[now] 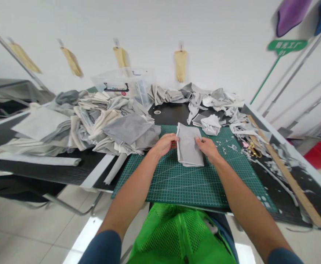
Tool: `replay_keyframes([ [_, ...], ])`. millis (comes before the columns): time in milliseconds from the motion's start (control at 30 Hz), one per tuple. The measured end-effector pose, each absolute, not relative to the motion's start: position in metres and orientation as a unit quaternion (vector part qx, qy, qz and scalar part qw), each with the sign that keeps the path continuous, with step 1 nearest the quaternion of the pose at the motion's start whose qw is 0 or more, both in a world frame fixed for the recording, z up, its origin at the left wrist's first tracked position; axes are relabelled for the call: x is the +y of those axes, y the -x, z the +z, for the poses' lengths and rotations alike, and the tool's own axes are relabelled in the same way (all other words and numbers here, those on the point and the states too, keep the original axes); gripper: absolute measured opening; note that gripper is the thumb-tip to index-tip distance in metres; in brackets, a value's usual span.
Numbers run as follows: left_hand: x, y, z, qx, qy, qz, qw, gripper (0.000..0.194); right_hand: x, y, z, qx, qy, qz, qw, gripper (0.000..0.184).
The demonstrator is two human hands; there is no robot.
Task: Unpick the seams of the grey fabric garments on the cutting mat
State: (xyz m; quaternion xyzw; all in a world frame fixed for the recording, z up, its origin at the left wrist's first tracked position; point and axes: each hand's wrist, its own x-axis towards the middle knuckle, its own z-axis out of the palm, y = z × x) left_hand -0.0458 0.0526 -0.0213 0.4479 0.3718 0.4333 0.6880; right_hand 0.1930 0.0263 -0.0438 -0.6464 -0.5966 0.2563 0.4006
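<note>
Head view: a folded, light-grey, rectangular piece of cloth (pixel 190 148) is held between two bare hands over a green cutting mat (pixel 166 185) printed with a pale grid. The left edge of the cloth is pinched by the left hand (pixel 164 144); the right edge is gripped by the right hand (pixel 208 148), with the thumb laid on the upper face. Both grips are narrow, closed on the cloth. Whether the cloth is resting on the mat or is lifted just off it cannot be told.

The mat is laid on a black-topped table (pixel 174 112) with pale edging. Just beyond the cloth, a crumpled white cloth (pixel 210 124) is noted, with small white scraps (pixel 233 147) scattered to its near right. To the left, a large heap of grey and cream folded cloths (pixel 130 128) is stacked, the mat's far left corner being overlapped. Behind the heap, a clear plastic storage box (pixel 146 82) is placed. A small white ring-shaped roll (pixel 157 112) is seen on the table beyond the mat. On the right, gold-handled scissors (pixel 254 150) are found among offcuts, beside a long wooden ruler (pixel 289 176). Yellow gloves (pixel 180 66) are hung on the white wall (pixel 218 29).
</note>
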Motion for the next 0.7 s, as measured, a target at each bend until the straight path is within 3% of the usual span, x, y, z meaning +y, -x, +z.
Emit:
replay_keyframes([
  [100, 0.049, 0.042, -0.023, 0.385, -0.434, 0.448, 0.680, 0.024, 0.024, -0.189, -0.042, -0.612, 0.662, 0.191, 0.387, 0.029],
  [167, 0.046, 0.039, -0.023, 0.387, -0.430, 0.450, 0.680, 0.026, 0.020, -0.183, -0.037, -0.626, 0.633, 0.186, 0.416, 0.029],
  [333, 0.037, 0.029, -0.020, 0.350, -0.443, 0.441, 0.698, 0.033, -0.002, -0.161, -0.020, -0.641, 0.503, 0.384, 0.435, 0.052],
  [700, 0.034, 0.019, -0.025, 0.366, -0.437, 0.475, 0.670, 0.035, 0.002, -0.156, -0.037, -0.559, 0.454, 0.493, 0.488, 0.050],
])
